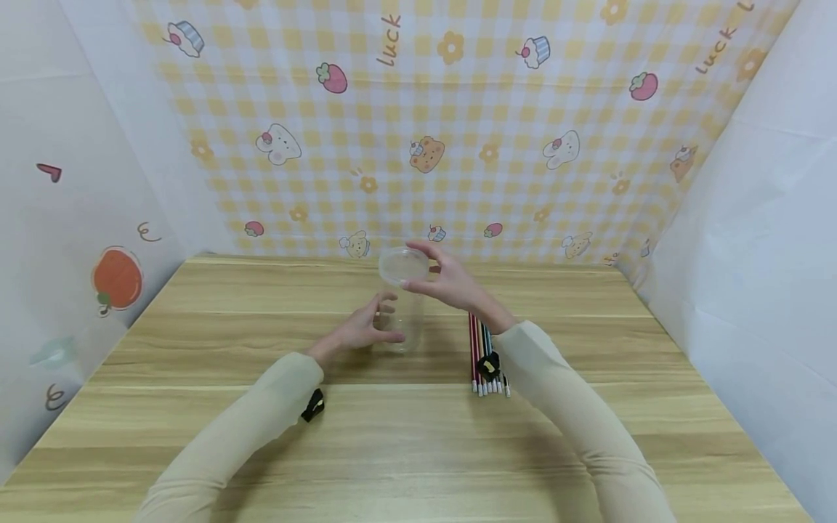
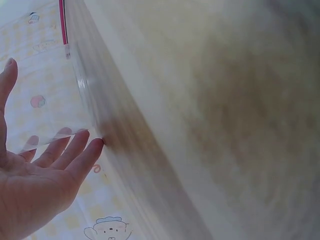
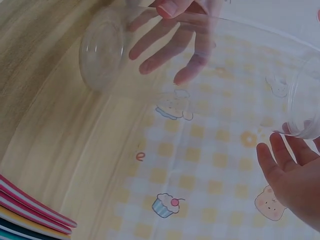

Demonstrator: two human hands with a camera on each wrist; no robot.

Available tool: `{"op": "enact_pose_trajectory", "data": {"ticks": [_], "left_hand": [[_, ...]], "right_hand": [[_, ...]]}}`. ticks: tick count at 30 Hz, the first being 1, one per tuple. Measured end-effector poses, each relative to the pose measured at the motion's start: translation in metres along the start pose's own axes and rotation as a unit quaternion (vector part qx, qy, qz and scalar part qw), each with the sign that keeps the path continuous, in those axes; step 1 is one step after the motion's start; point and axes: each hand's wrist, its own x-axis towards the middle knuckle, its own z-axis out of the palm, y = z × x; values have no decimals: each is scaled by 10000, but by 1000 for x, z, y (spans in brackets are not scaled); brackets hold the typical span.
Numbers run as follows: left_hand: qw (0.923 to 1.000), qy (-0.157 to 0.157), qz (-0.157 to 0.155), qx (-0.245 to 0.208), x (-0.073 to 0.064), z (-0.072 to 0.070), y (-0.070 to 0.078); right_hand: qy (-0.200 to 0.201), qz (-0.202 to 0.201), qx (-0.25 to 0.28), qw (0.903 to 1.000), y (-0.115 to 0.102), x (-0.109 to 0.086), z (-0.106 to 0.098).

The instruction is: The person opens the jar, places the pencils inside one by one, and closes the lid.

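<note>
cup [image 1: 404, 305] upright mid-table toward back edge | left hand [image 1: 362, 330] fingers straight against its side | right hand [image 1: 451, 282] pinches rim | light, thin, slippery, crushable: hold low, gently

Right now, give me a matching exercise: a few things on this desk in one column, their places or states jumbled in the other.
Things:
1. clear cup
2. pencils
3. left hand
4. right hand

States:
A. lying bundled on the wooden table
B. fingers at the cup's rim
C. standing upright
D. open, beside the cup's lower part

Pairs: 1-C, 2-A, 3-D, 4-B
</note>
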Motion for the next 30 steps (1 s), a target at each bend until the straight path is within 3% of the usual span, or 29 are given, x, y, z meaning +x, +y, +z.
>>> {"op": "enact_pose_trajectory", "data": {"ticks": [4,13,19,25,30], "left_hand": [[10000,-27,56,58,-1,-1,0],[9996,-105,66,271,2,-4,-2],[9993,-137,4,334,3,-5,-1],[9994,-175,12,302,3,-7,-2],[9993,-223,72,277,3,-7,-2]], "right_hand": [[14,-96,-204,9997,0,2,2],[130,-243,-539,9982,38,19,3],[53,-333,-365,9988,45,22,0],[-297,-557,-89,9980,30,17,-4],[-642,-688,99,9955,42,23,-7]]}}
